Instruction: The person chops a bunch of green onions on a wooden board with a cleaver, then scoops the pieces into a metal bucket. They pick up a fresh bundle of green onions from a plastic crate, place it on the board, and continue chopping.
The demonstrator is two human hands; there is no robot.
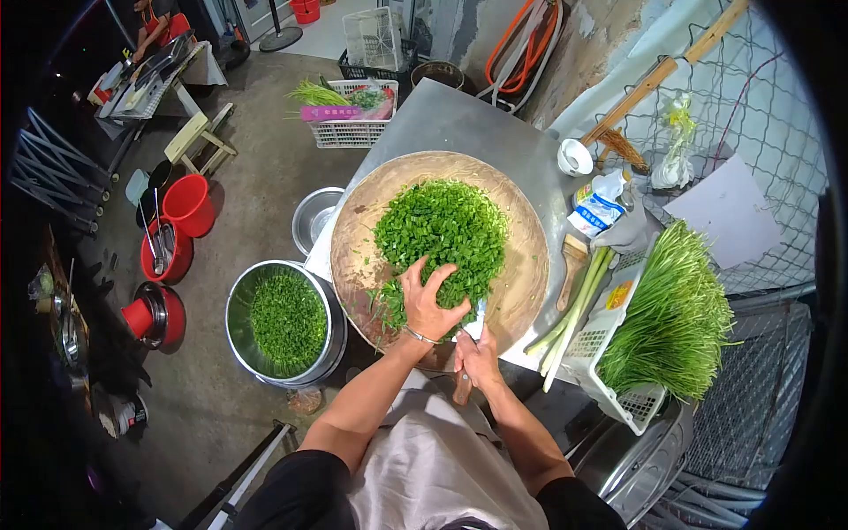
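Note:
A big pile of chopped chives [442, 225] covers the middle of a round wooden chopping board [523, 265]. My left hand [428, 305] rests on the pile's near edge, fingers spread, with a bracelet at the wrist. In my right hand [478, 356] is a knife [462, 389], gripped near where the brown wooden handle meets the blade. Most of the blade is hidden by greens and my left hand. Left of the board, a tall metal pot [330, 322] holds more chopped greens.
Whole chives [671, 309] fill a white crate [587, 351] on the right. Beside it lie thick green stalks [576, 309] and a wooden-handled brush [572, 269]. A metal basin [305, 221] and red buckets [188, 205] stand left. Another person [152, 26] is at the far left table.

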